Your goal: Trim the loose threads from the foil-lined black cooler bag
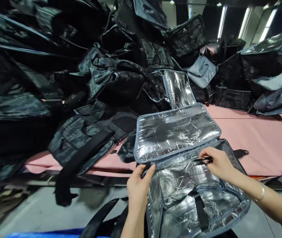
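An insulated bag (180, 185) lined with silver foil lies open in front of me, its foil-lined lid (178, 130) folded back. At the lid's left corner, the thumb and fingers of my left hand (139, 183) pinch the bag's dark edge. Over the opening, my right hand (217, 163) is closed around small dark thread snips (202, 160), their tip pointing left along the seam below the lid. Part of the snips is hidden by my fingers. A black strap (200, 211) lies inside the bag.
Piled camouflage bags (121, 76) fill the back and left. One camouflage bag (81, 142) with a wide black strap overhangs the front edge of the pink-covered table (262, 142). More grey and black bags (267, 66) stand at the back right. Grey floor (101, 198) shows below.
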Available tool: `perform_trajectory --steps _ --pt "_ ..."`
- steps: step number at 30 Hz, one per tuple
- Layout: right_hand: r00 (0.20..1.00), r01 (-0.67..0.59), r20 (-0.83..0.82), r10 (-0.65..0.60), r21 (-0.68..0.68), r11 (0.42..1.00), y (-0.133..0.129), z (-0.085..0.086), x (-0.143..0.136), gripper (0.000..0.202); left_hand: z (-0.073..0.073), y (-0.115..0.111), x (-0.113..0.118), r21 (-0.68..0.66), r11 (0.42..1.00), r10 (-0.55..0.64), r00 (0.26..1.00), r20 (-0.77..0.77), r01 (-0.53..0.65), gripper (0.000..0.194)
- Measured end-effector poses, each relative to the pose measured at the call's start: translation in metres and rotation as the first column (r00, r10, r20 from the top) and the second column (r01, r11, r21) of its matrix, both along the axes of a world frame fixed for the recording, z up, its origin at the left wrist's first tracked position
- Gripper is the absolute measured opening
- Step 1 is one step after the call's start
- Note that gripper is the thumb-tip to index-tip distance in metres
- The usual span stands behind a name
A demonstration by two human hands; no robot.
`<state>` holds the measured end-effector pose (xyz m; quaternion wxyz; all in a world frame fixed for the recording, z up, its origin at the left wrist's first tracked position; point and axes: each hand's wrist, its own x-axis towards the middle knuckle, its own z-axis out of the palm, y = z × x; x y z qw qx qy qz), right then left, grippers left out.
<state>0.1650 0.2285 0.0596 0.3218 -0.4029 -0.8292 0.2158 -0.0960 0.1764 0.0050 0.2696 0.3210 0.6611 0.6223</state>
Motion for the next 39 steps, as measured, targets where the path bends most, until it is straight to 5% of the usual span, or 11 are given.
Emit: perform_trajectory --steps 4,8,13,16,19,24,27,30,35,39 --pt "0.987 -0.153 0.087 0.136 0.235 0.960 0.016 0.004 -0.041 0.029 0.004 -0.015 0.013 0.006 0.996 0.086 0.994 0.063 -0.086 0.039" --pt "0.928 -0.310 0.291 0.233 0.253 0.917 0.017 0.001 -0.072 0.032 0.003 -0.025 0.024 0.006 0.987 0.158 0.987 0.005 -0.158 0.044" --pt "0.886 -0.287 0.360 0.291 -0.064 0.956 0.025 0.010 -0.085 0.025 -0.002 -0.030 0.032 0.006 0.982 0.186 0.979 -0.084 -0.186 0.044" --pt "0.887 -0.262 0.303 0.349 -0.293 0.920 0.033 0.021 -0.089 0.019 -0.002 -0.030 0.033 -0.015 0.986 0.165 0.980 -0.112 -0.168 0.043" --pt "0.884 -0.257 0.289 0.366 -0.353 0.900 0.032 0.024 -0.092 0.005 -0.001 -0.031 0.031 -0.034 0.979 0.191 0.967 -0.169 -0.200 0.042" --pt "0.911 -0.341 0.248 0.331 0.000 0.940 0.024 0.012 -0.083 0.025 -0.003 -0.032 0.027 -0.056 0.969 0.223 0.947 -0.231 -0.242 0.042" --pt "0.880 -0.436 0.335 0.338 0.284 0.854 0.026 0.008 -0.073 0.018 -0.006 -0.030 0.024 -0.061 0.965 0.235 0.943 -0.234 -0.256 0.044" --pt "0.833 -0.518 0.432 0.346 0.390 0.762 0.032 0.009 -0.070 0.020 -0.008 -0.028 0.022 -0.064 0.964 0.235 0.944 -0.232 -0.256 0.044" --pt "0.883 -0.412 0.306 0.355 0.143 0.900 0.032 0.010 -0.082 0.020 -0.003 -0.028 0.023 -0.082 0.966 0.219 0.946 -0.241 -0.244 0.045" --pt "0.841 -0.379 0.415 0.348 -0.010 0.925 0.029 0.010 -0.094 0.014 0.003 -0.031 0.023 -0.132 0.962 0.193 0.935 -0.297 -0.240 0.043"
